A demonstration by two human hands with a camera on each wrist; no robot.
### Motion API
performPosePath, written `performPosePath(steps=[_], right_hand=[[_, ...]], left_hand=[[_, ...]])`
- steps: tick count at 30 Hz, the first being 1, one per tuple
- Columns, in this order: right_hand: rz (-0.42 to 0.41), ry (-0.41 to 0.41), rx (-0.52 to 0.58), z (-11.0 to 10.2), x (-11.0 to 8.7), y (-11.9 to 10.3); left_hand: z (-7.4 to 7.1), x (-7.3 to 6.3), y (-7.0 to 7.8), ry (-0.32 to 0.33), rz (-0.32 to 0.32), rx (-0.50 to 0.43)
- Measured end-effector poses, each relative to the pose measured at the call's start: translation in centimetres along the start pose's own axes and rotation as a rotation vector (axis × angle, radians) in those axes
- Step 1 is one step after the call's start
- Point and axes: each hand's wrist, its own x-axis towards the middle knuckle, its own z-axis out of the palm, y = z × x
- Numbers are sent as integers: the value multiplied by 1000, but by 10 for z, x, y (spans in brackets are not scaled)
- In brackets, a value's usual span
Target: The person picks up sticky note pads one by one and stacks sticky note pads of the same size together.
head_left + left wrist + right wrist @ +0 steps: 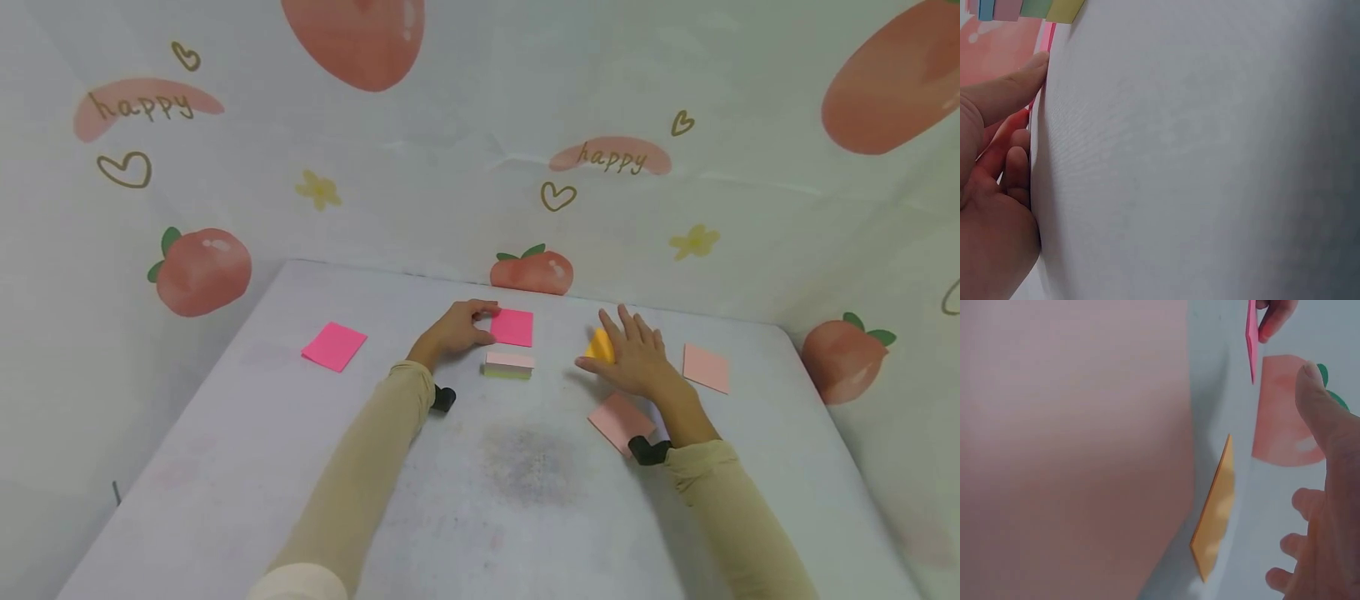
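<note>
"Starting nearest the person, what's on the table [450,517]?"

"A pale pink square [617,415], at seven o'clock from the right hand [639,358]. At ten o'clock from that square sits a small striped block [508,365], its long axis running nine to three."

"And that hand's grip?"

"Released: fingers spread, nothing held. An orange square [598,348] lies at nine o'clock from it, near but apart."

"The left hand [454,327]?"

"Its grip is curled, pinching the nine-o'clock edge of a hot pink square [513,327], which lies at three o'clock from that hand."

"Which relation matters for the coming move?"

"I'd judge this one: the striped block lies at six o'clock from the hot pink square, just beside it, the left hand being nearer."
</note>
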Motion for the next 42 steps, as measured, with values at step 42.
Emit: performPosePath(steps=[42], right_hand=[[-74, -13, 1, 3, -6, 21]], left_hand=[[-1, -2, 7, -5, -41, 10]])
